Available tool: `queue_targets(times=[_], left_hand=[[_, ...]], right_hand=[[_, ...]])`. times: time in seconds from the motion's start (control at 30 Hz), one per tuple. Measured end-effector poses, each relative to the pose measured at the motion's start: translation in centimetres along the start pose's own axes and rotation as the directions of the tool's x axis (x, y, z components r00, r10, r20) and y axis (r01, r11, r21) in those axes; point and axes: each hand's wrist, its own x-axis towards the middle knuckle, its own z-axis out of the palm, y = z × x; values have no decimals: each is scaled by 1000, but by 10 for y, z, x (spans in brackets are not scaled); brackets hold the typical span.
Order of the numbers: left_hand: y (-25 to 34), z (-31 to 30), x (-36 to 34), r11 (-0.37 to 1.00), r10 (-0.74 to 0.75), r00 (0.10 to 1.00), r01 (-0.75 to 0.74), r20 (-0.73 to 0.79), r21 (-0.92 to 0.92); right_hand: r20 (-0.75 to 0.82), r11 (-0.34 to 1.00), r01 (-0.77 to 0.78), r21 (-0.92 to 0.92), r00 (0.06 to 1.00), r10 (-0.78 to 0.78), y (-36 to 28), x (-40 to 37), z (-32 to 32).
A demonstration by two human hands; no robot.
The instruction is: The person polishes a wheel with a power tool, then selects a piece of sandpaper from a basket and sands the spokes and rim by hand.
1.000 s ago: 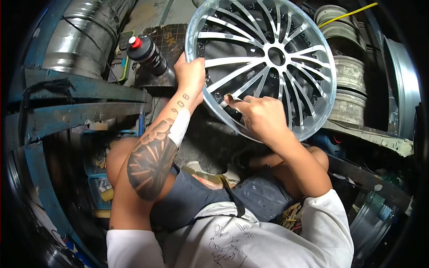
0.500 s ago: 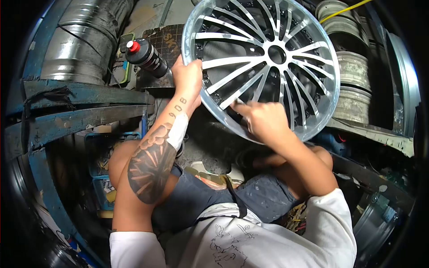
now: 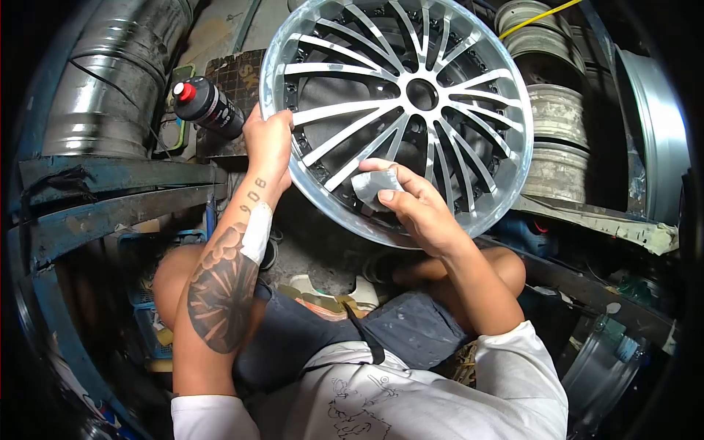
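A multi-spoke alloy wheel with bright silver spoke faces and dark gaps stands tilted in front of me. My left hand is closed around its left edge, thumb over the lip and the other fingers hidden behind. Over the lower spokes, my right hand pinches a small folded grey piece of sandpaper between thumb and fingers. The index finger reaches past the sheet toward the spoke ends.
A dark bottle with a red and white cap stands left of the wheel on a grimy block. Worn wheels are stacked at right, and large metal barrels lie at left. Blue beams run beside my left arm.
My right hand has turned, and the grey sandpaper in its fingers now shows. The whole view has shifted, so wheel and bottle sit further left. The left hand keeps its hold.
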Motion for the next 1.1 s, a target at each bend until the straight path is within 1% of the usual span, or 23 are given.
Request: queue_targets(times=[0.1,0.13,0.2,0.23,0.27,0.3,0.37,0.47,0.57,0.6,0.7,0.73,0.8,0.83,0.87,0.9,1.0,1.03,1.07,1.1], left_hand=[[4,4,-4,1000,-7,1000,7,-9,3],[3,4,-4,1000,-7,1000,7,-6,-3],[1,2,-1,1000,-2,1000,2,-8,-8],[-1,7,-3,998,40,997,-43,-61,-42],[-4,4,1,999,47,997,-47,-62,-10],[-4,3,2,999,51,997,-50,-62,21],[-7,2,4,998,47,996,-45,-78,38],[-5,5,2,999,40,995,-37,-94,33],[-6,4,0,999,43,995,-40,-93,35],[-7,5,2,998,45,994,-41,-95,45],[-6,7,3,998,57,994,-53,-95,38],[-4,8,2,997,59,993,-54,-106,51],[-4,5,0,997,40,994,-33,-97,75],[-5,5,-2,996,39,993,-30,-115,81],[-4,8,-3,996,42,991,-30,-130,88],[-1,10,-3,995,47,988,-34,-147,94],[-5,6,-1,998,53,993,-50,-106,28],[-6,6,0,998,57,995,-56,-79,14],[-8,6,2,997,55,992,-49,-111,60],[-6,5,4,995,86,988,-80,-125,58]], right_hand=[[30,992,-40,121,999,36,-3,-3,4],[28,984,-80,160,997,77,-11,-5,10],[-32,990,37,-133,999,-42,2,-1,5],[-46,956,91,-278,993,-108,6,1,2],[44,517,269,-813,912,-407,5,4,-4],[71,336,253,-907,880,-469,0,2,0],[70,172,155,-973,905,-421,-2,2,3],[163,63,222,-973,854,-494,2,8,9],[301,-71,316,-946,774,-557,4,20,15],[331,-172,284,-943,776,-536,6,23,13],[300,-277,201,-940,875,-381,5,17,10],[315,-290,208,-934,862,-396,4,19,11],[286,-232,204,-951,865,-412,6,19,10],[271,-202,201,-958,865,-423,8,21,9],[240,-198,171,-965,881,-408,11,17,9],[224,-195,153,-969,878,-423,11,20,12],[186,-171,121,-978,874,-449,14,21,19],[174,-170,110,-979,889,-424,14,18,18],[161,-167,100,-981,900,-405,13,16,14],[158,-167,100,-981,912,-380,10,16,16]])
